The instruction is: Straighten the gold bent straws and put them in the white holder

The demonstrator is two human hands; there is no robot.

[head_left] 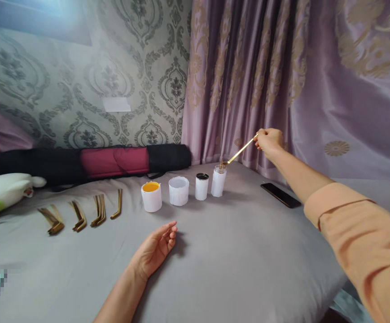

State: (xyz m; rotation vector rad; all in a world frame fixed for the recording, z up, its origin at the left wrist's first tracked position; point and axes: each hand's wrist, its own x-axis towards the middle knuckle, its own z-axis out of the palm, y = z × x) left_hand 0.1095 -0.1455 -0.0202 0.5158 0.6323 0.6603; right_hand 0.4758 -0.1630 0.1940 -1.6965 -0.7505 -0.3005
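My right hand (269, 140) is closed around the upper end of a long, thin gold-coloured stick (242, 150). The stick slants down to the left, and its lower end meets the mouth of a narrow white-wrapped jar (218, 181). Something brownish shows at that mouth; I cannot make out what it is. Resting low over the sheet, my left hand (157, 249) is empty, with its thumb stretched out and its fingers loosely curled. Beyond it stand a small white-wrapped container (201, 188) with a dark top, a wide whitish cup (178, 193) and a white cup (151, 199) showing yellow-orange inside.
Several bundles of bent gold-coloured strips (98, 211) lie on the grey sheet (235, 251) at left. A dark phone (280, 195) lies at right. Along the wall runs a black and maroon roll (114, 161), with a white and green plush toy (6, 193) before it. A purple curtain (245, 67) hangs behind.
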